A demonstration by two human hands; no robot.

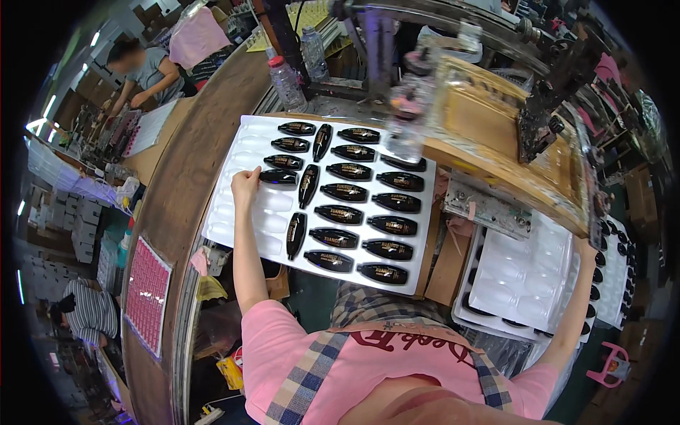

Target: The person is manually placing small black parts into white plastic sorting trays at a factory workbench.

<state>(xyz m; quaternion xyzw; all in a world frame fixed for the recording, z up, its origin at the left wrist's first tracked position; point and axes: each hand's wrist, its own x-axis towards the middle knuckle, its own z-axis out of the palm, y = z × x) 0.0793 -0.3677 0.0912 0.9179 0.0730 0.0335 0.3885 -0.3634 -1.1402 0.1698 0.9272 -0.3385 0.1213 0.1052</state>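
Note:
My left hand [246, 183] pinches the left end of a glossy black oval piece [278, 177] with gold print, at a white molded tray [340, 276]. Several like pieces [394, 224] lie in rows across the tray's middle and right, a few turned upright between the rows. At the tray's lower left, the hollows hold nothing. My right hand [585, 249] is at the near right corner of a raised, tilted wooden screen-printing frame [496, 159]. It grips the frame's edge there, its fingertips mostly hidden.
A metal press [489, 202] stands under the frame. Stacked white trays [524, 273] sit low at the right. A red-capped clear bottle [286, 81] stands behind the big tray. On the curved wooden bench [191, 149] lies a pink sheet [146, 294]. Another person [152, 74] works at far left.

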